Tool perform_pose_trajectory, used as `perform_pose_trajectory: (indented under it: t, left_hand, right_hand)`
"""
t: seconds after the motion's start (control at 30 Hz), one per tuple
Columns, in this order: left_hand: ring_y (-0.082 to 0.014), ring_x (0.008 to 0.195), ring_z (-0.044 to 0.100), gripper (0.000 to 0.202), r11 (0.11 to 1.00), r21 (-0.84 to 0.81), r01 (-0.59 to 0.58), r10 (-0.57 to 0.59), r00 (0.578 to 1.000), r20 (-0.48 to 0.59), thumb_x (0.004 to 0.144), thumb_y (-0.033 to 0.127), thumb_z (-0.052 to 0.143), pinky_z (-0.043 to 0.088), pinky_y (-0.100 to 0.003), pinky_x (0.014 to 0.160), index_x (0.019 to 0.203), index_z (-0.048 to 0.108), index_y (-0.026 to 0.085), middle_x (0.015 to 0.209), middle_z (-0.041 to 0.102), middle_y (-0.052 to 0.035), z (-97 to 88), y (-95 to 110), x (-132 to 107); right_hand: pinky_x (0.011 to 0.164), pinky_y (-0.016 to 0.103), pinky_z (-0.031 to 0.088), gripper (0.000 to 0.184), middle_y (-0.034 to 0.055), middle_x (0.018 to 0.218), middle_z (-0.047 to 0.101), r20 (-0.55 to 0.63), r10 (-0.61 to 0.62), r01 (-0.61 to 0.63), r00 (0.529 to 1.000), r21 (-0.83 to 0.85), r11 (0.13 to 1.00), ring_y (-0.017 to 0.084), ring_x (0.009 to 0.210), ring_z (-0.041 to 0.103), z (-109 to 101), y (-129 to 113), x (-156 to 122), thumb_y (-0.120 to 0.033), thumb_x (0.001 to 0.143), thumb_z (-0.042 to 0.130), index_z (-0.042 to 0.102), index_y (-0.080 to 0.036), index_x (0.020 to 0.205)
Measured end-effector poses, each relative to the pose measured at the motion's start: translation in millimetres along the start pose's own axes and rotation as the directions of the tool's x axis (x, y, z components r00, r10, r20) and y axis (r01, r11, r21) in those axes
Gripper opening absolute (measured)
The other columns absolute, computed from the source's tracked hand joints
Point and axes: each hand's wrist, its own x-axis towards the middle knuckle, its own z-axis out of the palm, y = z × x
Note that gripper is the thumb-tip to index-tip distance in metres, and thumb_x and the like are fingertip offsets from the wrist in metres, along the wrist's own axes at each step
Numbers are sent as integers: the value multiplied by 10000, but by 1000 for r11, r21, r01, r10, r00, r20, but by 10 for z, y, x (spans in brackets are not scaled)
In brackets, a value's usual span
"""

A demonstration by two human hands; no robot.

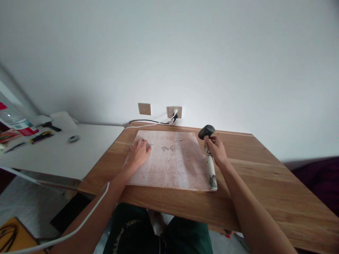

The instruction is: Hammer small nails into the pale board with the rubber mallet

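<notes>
Holding a dark-headed mallet (209, 162) just right of centre in the frame, with the right hand (217, 150) closed around its pale, stained handle close below the head, and with the handle's butt down by the near right corner of a whitish board (169, 173). Resting the left hand (139, 153) palm down on the left part of that board, fingers bent; cannot tell from here the width of that grip (nor any object under the palm). Facing small nails (168, 148) loose on the board, at mid-frame, between both hands. Positioned before a wooden tabletop (238, 144) spanning lower centre to lower right, below a wall socket (169, 110) with plugged-in cords. Flanked at the left of the frame by a white table (106, 141) bearing a plastic bottle (14, 118), a yellow-and-black cutter (41, 137) and a round grey object (73, 139).
</notes>
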Motion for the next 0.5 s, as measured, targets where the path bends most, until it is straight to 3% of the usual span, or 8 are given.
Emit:
perform_pose_trajectory:
  t: [0.1, 0.23, 0.5]
  left_hand:
    - [-363, 1277, 551, 329, 1000, 1, -12, 12, 1000, -2, 1029, 390, 476, 462, -551, 1037, 1241, 633, 193, 1349, 603, -155, 4, -7, 6]
    - [-353, 1284, 546, 324, 1000, -8, -10, 10, 1000, 0, 1029, 387, 480, 453, -535, 1051, 1248, 631, 203, 1380, 592, -147, 1, -12, 6]
    - [-340, 1297, 540, 324, 999, -17, -29, 28, 1000, -12, 1026, 373, 486, 443, -516, 1065, 1272, 618, 208, 1390, 595, -135, 4, -40, -3]
  right_hand:
    - [448, 251, 411, 497, -8, 579, 628, 38, 82, -88, 996, 182, 979, 145, 481, 555, 60, 42, -30, -633, 698, 810, 613, -203, 854]
    - [398, 251, 395, 494, -17, 547, 601, 146, 172, -208, 974, 287, 935, 117, 427, 498, 118, 69, -87, -617, 637, 851, 607, -203, 751]
    - [436, 246, 421, 499, -30, 598, 623, 112, 177, -204, 978, 319, 925, 120, 473, 532, 136, 121, -117, -586, 569, 874, 624, -211, 783]
